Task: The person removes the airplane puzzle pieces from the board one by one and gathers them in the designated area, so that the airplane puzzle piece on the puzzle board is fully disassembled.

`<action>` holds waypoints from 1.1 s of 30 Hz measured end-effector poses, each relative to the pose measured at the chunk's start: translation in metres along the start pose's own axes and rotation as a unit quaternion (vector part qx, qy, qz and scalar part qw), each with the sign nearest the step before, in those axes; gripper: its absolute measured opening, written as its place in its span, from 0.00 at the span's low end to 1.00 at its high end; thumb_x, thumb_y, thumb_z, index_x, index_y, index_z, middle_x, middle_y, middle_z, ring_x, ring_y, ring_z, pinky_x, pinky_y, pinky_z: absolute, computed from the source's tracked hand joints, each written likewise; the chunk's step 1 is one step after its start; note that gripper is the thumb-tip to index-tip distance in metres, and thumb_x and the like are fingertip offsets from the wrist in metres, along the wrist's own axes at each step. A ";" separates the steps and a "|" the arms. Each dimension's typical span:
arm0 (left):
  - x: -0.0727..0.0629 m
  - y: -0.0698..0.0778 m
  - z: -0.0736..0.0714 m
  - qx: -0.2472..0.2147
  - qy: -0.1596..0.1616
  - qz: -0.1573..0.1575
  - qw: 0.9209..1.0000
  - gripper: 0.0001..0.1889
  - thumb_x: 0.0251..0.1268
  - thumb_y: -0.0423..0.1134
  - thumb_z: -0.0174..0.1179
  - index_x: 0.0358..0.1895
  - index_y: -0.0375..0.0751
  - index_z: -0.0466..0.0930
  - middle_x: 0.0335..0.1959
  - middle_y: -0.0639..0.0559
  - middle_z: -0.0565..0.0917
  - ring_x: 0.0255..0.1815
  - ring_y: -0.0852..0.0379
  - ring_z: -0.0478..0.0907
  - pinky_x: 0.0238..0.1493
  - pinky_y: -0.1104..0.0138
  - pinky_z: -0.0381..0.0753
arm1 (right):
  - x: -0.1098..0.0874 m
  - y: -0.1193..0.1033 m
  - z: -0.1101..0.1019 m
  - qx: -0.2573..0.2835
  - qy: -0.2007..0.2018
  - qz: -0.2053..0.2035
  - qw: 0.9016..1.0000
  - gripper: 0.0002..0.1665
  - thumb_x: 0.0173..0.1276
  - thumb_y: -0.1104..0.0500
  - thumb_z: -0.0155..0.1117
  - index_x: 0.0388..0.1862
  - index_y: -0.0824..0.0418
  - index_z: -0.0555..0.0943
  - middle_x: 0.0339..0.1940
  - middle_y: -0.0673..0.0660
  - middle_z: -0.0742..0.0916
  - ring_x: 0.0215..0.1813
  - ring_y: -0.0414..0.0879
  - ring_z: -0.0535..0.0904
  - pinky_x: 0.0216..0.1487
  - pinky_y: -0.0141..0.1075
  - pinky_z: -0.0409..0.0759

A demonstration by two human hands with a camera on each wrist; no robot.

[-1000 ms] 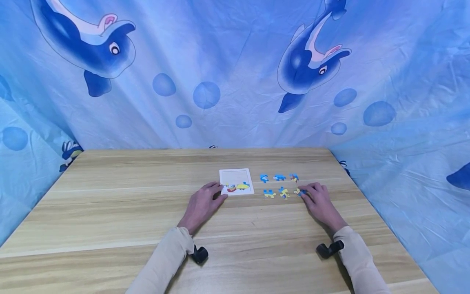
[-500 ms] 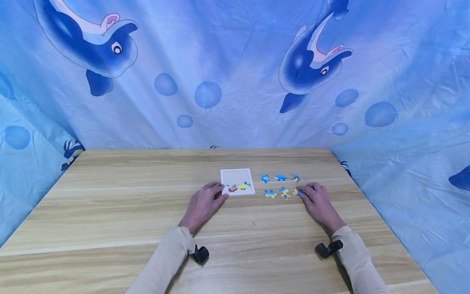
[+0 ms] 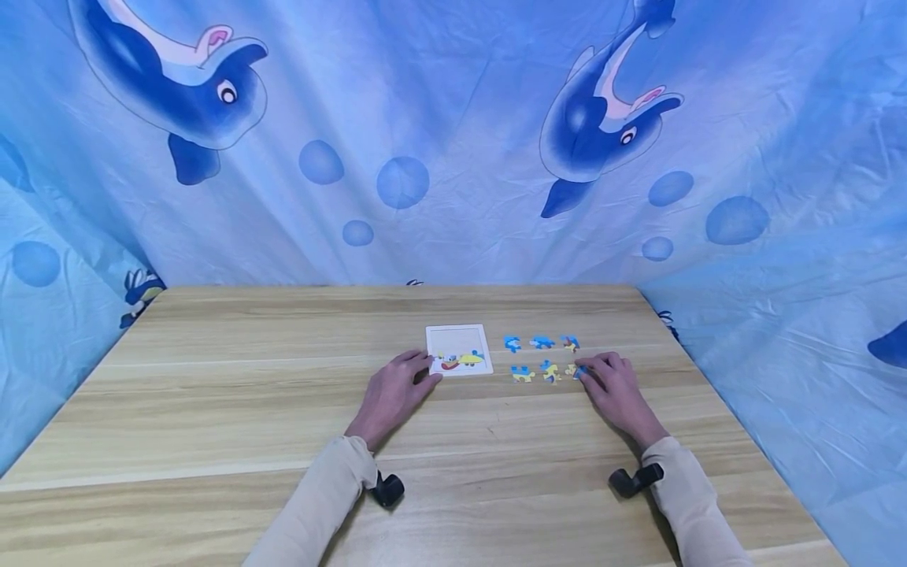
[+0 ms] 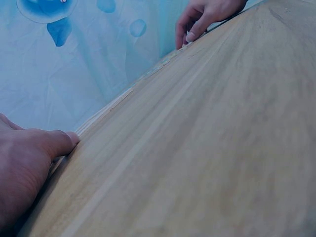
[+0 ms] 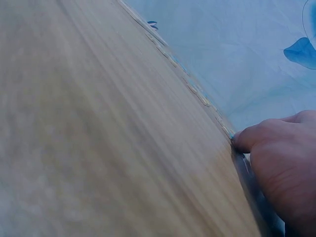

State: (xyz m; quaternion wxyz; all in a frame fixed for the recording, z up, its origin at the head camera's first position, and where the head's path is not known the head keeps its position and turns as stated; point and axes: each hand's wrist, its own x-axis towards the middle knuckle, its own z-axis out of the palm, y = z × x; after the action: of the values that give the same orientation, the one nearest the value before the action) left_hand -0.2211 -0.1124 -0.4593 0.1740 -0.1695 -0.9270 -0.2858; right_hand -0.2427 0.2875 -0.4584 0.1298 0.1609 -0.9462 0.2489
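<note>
A white square puzzle tray [image 3: 453, 339] lies flat on the table in the head view, with yellow, red and blue pieces fitted along its lower part. My left hand [image 3: 394, 391] holds the tray's lower left corner between thumb and fingers; the left wrist view shows the thumb [image 4: 61, 143] against its edge. To the right of the tray, several loose jigsaw pieces [image 3: 542, 342] lie in two rows. My right hand [image 3: 618, 391] pinches the lower right jigsaw piece [image 3: 572, 371] with thumb and forefinger, partly covering it. That piece sits at table level.
The wooden table [image 3: 283, 394] extends widely around both hands. A blue curtain [image 3: 453, 157] with printed dolphins hangs behind the table and at both sides. A black wrist camera [image 3: 388, 490] is on the left sleeve, another wrist camera [image 3: 625, 482] on the right.
The head view has shifted very slightly. Both hands keep their places at the tray and at the lower right jigsaw piece.
</note>
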 end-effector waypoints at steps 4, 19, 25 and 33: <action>0.000 0.000 0.000 0.000 0.003 0.003 1.000 0.19 0.69 0.45 0.71 0.56 0.35 0.88 0.59 0.37 0.84 0.61 0.41 0.82 0.56 0.48 0.83 | 0.000 -0.001 0.000 -0.001 0.002 0.004 1.000 0.16 0.78 0.64 0.62 0.61 0.68 0.82 0.58 0.71 0.78 0.59 0.66 0.68 0.55 0.60 0.69; 0.001 -0.001 0.001 0.012 0.007 0.006 1.000 0.19 0.68 0.45 0.71 0.55 0.36 0.88 0.58 0.38 0.85 0.60 0.40 0.82 0.53 0.48 0.84 | 0.001 0.004 -0.004 0.034 0.014 -0.002 0.999 0.17 0.75 0.64 0.64 0.59 0.71 0.81 0.52 0.69 0.81 0.55 0.65 0.72 0.54 0.58 0.71; 0.001 0.000 0.000 0.007 0.007 0.005 1.000 0.19 0.69 0.45 0.71 0.56 0.37 0.88 0.58 0.38 0.85 0.60 0.40 0.82 0.54 0.47 0.84 | 0.002 -0.001 -0.008 0.044 0.012 0.012 0.999 0.19 0.76 0.63 0.64 0.61 0.71 0.80 0.49 0.68 0.81 0.54 0.63 0.72 0.51 0.55 0.72; 0.001 0.000 0.001 0.011 0.003 0.001 1.000 0.19 0.69 0.45 0.70 0.56 0.37 0.88 0.59 0.38 0.85 0.61 0.41 0.82 0.54 0.48 0.84 | 0.009 -0.013 -0.009 0.061 0.010 0.023 0.998 0.19 0.76 0.63 0.63 0.62 0.71 0.79 0.51 0.68 0.81 0.57 0.63 0.72 0.55 0.57 0.73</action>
State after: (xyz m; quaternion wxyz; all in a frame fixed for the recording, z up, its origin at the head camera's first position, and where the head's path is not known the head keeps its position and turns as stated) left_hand -0.2226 -0.1117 -0.4595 0.1787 -0.1676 -0.9293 -0.2764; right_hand -0.2444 0.2789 -0.4427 0.1231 0.1446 -0.9315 0.3104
